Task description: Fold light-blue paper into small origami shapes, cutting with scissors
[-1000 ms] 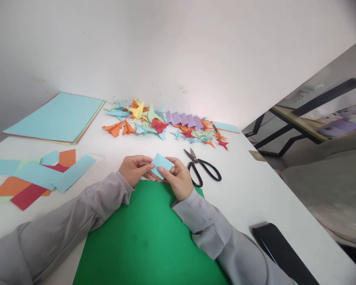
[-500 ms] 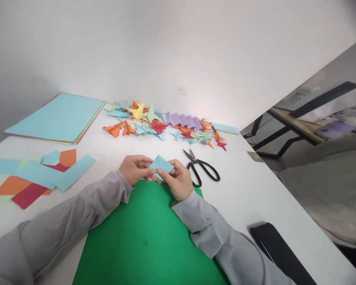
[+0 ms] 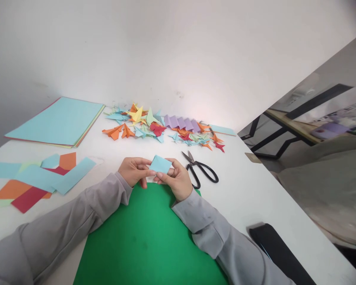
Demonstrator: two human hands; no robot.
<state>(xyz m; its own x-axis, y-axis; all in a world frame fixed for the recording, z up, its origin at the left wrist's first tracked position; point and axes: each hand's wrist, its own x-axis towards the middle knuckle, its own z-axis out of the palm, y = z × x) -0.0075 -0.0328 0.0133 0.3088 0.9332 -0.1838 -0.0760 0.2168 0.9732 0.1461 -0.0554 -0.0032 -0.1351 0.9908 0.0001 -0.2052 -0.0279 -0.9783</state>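
Note:
A small folded piece of light blue paper is held up between both hands, above the far edge of a green sheet. My left hand pinches its left lower corner with thumb and fingers. On the other side, my right hand grips the right edge, its thumb at the lower corner. Black-handled scissors lie slightly open just right of my right hand, blades pointing away.
Folded paper shapes in many colours lie along the wall. Cut paper strips spread at the left, before a stack of coloured sheets. A black object rests at the right front, near the table edge.
The light blue paper has changed from a pointed diamond outline to a squarer one in my hands. My left fingers have shifted beneath it. The view has tilted slightly.

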